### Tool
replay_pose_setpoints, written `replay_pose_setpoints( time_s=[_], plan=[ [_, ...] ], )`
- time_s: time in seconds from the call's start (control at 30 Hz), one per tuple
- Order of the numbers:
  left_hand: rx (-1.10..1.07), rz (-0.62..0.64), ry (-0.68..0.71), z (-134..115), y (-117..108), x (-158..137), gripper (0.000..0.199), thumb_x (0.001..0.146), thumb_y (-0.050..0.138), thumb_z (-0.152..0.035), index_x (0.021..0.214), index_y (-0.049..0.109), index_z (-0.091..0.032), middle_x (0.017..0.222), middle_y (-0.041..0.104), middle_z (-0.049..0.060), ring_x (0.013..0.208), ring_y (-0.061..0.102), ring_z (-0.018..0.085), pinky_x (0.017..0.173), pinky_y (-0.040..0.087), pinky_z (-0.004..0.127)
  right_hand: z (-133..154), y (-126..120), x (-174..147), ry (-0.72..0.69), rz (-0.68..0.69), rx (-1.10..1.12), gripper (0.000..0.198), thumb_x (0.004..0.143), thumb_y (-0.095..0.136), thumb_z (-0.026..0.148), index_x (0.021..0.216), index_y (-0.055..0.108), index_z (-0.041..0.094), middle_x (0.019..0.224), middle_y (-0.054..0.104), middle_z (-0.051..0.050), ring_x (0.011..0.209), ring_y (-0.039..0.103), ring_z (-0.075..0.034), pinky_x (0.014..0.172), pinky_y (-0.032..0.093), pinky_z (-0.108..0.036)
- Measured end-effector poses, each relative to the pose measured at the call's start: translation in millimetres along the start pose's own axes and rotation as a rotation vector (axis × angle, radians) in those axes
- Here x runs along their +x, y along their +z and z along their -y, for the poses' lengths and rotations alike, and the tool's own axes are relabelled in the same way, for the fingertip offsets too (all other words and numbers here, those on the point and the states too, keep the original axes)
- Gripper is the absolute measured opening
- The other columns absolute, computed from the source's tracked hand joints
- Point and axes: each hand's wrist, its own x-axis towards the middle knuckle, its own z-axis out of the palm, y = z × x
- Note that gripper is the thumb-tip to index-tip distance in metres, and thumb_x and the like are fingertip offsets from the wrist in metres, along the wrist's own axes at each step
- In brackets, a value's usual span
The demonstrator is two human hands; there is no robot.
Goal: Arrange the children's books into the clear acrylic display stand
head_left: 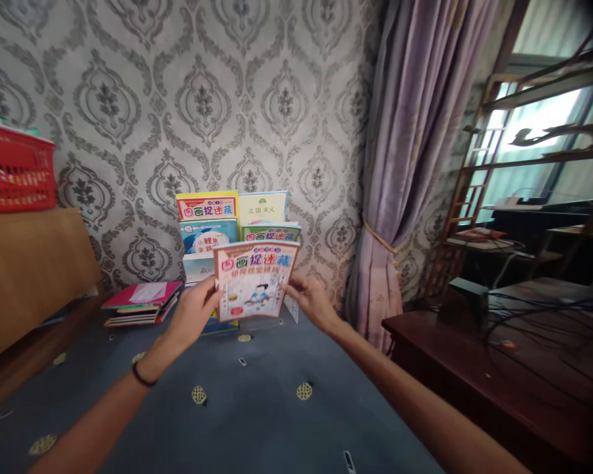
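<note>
A picture book (254,283) with a reddish-brown border is gripped at both side edges, its cover facing me. My left hand (196,306) pinches its left edge, and my right hand (311,299) closes on the right edge. Behind it, several books stand in tiers against the wall: a red-and-yellow one (207,205), a blue one (197,234), a pale one (263,205) and a green-bordered one (269,233). The held book hides the lower part of the tiers. A dark band circles my left wrist.
A stack of books (141,296) with a pink one on top lies left on the dark blue patterned cloth (247,408). A red basket (17,168) sits on a wooden cabinet (34,276). On the right are a purple curtain (405,151) and a dark red table (454,368) with cables.
</note>
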Motion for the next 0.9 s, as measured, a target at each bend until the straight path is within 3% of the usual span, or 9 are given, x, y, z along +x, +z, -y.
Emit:
replay_pose_setpoints(
  time_s=[0.17,0.33,0.6,0.9],
  plan=[
    [0.075,-0.110,0.164,-19.1,-0.2,83.3,0.020,0.090,0.053,-0.028,0.072,0.045,-0.022,0.070,0.060,0.001,0.069,0.060,0.019,0.064,0.041,0.027,-6.8,-43.9,66.2,-0.103,-0.160,-0.059,0.029,0.092,0.060,0.043,0.102,0.075,0.020,0.093,0.078,-0.005,0.083,0.071,-0.025,0.077,0.055,-0.033],
    [0.068,-0.146,0.184,-23.4,10.2,129.1,0.008,0.090,0.053,-0.021,0.082,0.055,-0.021,0.079,0.067,0.004,0.077,0.065,0.021,0.068,0.045,0.028,-18.2,-58.5,104.5,-0.105,-0.294,-0.140,0.025,0.090,0.061,0.035,0.102,0.077,0.019,0.088,0.079,-0.005,0.080,0.072,-0.027,0.077,0.055,-0.035],
    [0.059,-0.135,0.131,-12.0,29.2,146.9,0.012,0.090,0.053,-0.019,0.095,0.063,-0.019,0.082,0.070,0.006,0.081,0.067,0.022,0.074,0.050,0.031,-36.9,-55.2,114.6,-0.052,-0.279,-0.196,0.024,0.092,0.061,0.031,0.100,0.079,0.019,0.095,0.079,-0.006,0.089,0.070,-0.029,0.081,0.054,-0.035],
    [0.224,-0.051,0.077,-9.0,41.6,147.6,0.013,0.092,0.053,-0.013,0.099,0.063,-0.016,0.092,0.074,0.009,0.085,0.069,0.023,0.075,0.050,0.031,-55.4,-48.4,118.4,-0.041,-0.220,-0.209,0.026,0.092,0.060,0.032,0.100,0.080,0.017,0.088,0.078,-0.006,0.082,0.070,-0.027,0.077,0.052,-0.033]
  ],
)
